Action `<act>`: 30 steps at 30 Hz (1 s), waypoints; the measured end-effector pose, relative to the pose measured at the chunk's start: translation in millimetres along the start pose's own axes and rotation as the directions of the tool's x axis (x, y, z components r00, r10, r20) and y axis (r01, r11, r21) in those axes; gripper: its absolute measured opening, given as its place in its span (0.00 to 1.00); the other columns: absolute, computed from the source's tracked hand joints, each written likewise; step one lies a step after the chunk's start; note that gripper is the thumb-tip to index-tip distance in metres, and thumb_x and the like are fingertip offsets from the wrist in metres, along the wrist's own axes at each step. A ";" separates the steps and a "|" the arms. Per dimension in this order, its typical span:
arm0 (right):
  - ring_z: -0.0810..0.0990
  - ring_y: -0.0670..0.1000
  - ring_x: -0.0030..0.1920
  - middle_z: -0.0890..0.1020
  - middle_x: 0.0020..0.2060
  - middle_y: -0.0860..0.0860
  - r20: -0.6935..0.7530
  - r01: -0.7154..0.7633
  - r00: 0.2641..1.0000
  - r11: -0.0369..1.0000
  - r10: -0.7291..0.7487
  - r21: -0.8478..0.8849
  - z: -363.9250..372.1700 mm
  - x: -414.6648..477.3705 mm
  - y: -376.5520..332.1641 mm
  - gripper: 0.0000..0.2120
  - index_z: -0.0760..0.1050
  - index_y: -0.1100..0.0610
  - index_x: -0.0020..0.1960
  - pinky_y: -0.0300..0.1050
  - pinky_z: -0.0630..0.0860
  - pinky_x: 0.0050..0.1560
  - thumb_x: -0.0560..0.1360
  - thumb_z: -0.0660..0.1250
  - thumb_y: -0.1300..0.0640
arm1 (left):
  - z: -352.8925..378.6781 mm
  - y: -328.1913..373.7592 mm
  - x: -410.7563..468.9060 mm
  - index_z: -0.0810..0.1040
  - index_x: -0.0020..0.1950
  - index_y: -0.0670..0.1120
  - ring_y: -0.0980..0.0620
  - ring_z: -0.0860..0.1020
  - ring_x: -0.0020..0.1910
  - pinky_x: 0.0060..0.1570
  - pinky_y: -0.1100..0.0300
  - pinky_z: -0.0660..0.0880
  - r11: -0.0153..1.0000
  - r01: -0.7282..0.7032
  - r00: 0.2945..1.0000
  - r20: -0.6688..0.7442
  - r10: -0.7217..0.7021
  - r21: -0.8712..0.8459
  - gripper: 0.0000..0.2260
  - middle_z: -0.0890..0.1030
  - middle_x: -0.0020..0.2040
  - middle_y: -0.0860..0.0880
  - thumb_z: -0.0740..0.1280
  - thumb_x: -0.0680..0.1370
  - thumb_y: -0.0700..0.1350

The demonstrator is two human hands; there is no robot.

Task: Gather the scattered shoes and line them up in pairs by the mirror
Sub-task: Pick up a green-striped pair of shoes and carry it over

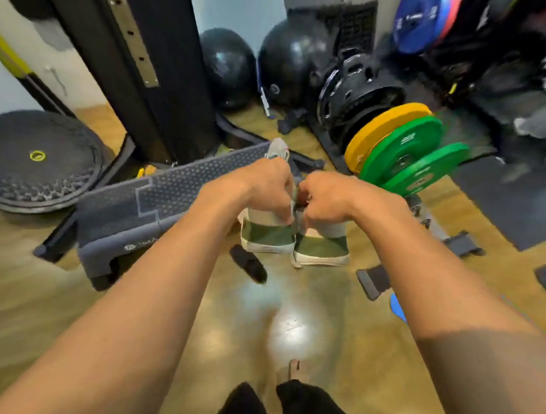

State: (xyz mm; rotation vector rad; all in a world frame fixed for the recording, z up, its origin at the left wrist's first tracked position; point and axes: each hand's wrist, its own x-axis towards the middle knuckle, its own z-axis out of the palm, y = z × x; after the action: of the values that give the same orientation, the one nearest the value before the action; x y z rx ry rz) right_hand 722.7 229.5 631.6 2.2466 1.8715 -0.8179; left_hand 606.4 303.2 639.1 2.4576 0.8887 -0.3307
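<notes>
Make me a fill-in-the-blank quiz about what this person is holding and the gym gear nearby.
1. The left hand and right hand each grip one of two shoes with ____ heel patches.
2. The weight plate right beside the green plates is ____.
3. The grey step platform lies on the person's ____ side.
Missing words: green; yellow; left.
</notes>
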 end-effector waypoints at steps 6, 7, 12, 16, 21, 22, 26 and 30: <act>0.78 0.54 0.43 0.81 0.38 0.53 -0.208 -0.185 0.955 0.972 0.213 0.146 -90.4 -132.4 28.5 0.10 0.78 0.56 0.43 0.45 0.73 0.40 0.68 0.75 0.52 | -88.3 117.4 -25.0 0.83 0.49 0.51 0.52 0.79 0.46 0.49 0.55 0.76 0.905 -0.426 0.905 0.031 0.425 0.015 0.12 0.83 0.47 0.50 0.78 0.66 0.47; 0.78 0.53 0.42 0.81 0.39 0.54 -0.228 -0.222 0.939 0.960 0.258 0.172 -98.8 -154.8 31.7 0.10 0.79 0.57 0.45 0.43 0.73 0.40 0.68 0.75 0.52 | -96.3 137.1 -28.9 0.83 0.48 0.50 0.52 0.79 0.46 0.49 0.55 0.76 0.875 -0.484 0.875 0.046 0.482 0.016 0.11 0.83 0.46 0.49 0.77 0.67 0.46; 0.72 0.47 0.31 0.74 0.28 0.46 -0.284 -0.426 0.826 0.869 0.487 0.252 -119.2 -265.5 53.4 0.09 0.75 0.52 0.35 0.39 0.68 0.31 0.69 0.74 0.55 | -107.6 249.6 -56.9 0.83 0.43 0.47 0.55 0.75 0.35 0.37 0.61 0.71 0.707 -0.704 0.709 0.125 0.694 0.069 0.09 0.80 0.35 0.52 0.78 0.66 0.45; 0.76 0.50 0.37 0.77 0.32 0.46 -0.287 -0.546 0.704 0.754 0.649 0.365 -118.0 -364.3 76.1 0.10 0.75 0.51 0.35 0.42 0.73 0.39 0.68 0.75 0.53 | -98.8 343.1 -88.1 0.83 0.44 0.45 0.58 0.76 0.37 0.37 0.68 0.71 0.547 -0.833 0.551 0.208 0.808 0.080 0.06 0.82 0.40 0.48 0.76 0.69 0.43; 0.80 0.50 0.41 0.80 0.36 0.46 -0.278 -0.642 0.547 0.609 0.790 0.466 -96.4 -494.5 101.0 0.10 0.76 0.50 0.35 0.41 0.72 0.36 0.67 0.76 0.49 | -61.9 458.2 -144.8 0.83 0.43 0.47 0.53 0.79 0.45 0.49 0.62 0.73 0.347 -0.935 0.352 0.268 0.897 0.067 0.04 0.83 0.44 0.48 0.75 0.69 0.42; 0.80 0.50 0.41 0.80 0.36 0.46 -0.272 -0.652 0.521 0.583 0.809 0.485 -88.4 -519.6 105.3 0.09 0.76 0.50 0.35 0.40 0.71 0.35 0.68 0.76 0.49 | -50.8 479.8 -157.6 0.82 0.42 0.48 0.52 0.79 0.47 0.50 0.60 0.73 0.314 -0.947 0.319 0.279 0.906 0.062 0.04 0.83 0.45 0.47 0.75 0.70 0.42; 0.78 0.47 0.40 0.79 0.36 0.45 -0.254 -0.697 0.418 0.487 0.872 0.526 -47.3 -620.6 116.8 0.09 0.76 0.48 0.34 0.41 0.68 0.36 0.68 0.75 0.49 | 0.5 562.6 -211.3 0.83 0.44 0.45 0.54 0.78 0.45 0.47 0.63 0.73 0.209 -0.978 0.204 0.337 0.919 0.021 0.04 0.82 0.42 0.50 0.74 0.71 0.41; 0.75 0.45 0.40 0.78 0.37 0.44 -0.221 -0.741 0.317 0.386 0.922 0.550 0.2 -720.8 123.2 0.09 0.75 0.47 0.34 0.41 0.67 0.37 0.69 0.74 0.48 | 58.9 643.0 -269.1 0.83 0.43 0.47 0.55 0.77 0.43 0.47 0.61 0.74 0.098 -0.995 0.082 0.383 0.920 -0.022 0.04 0.82 0.41 0.51 0.74 0.70 0.40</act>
State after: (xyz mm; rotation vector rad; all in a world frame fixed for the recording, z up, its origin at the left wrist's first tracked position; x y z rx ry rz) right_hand 767.9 -435.1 933.5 3.3278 0.2208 -0.3519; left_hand 817.8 -295.3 933.0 2.4677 -1.1527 -0.2787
